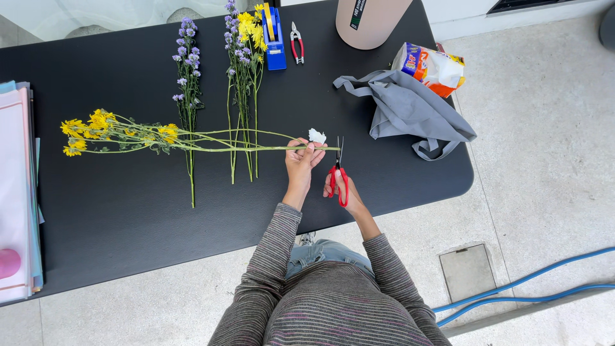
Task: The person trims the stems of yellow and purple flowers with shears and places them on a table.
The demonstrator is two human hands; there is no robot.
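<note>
We note black table on pale stone floor. Left edge: stack of coloured paper sheets. Yellow-flower stems lie lengthwise, blooms pointing left, cut ends right. Two purple-flower bunches run across them, blooms away from us. Left hand pinches stem ends; right hand grips one pair of red scissors, blades pointing away, beside stem tips. Grey cloth bag at right.

Bright, even daylight, soft shadows, sharp focus throughout, with slight wide-angle bending toward the edges.
</note>
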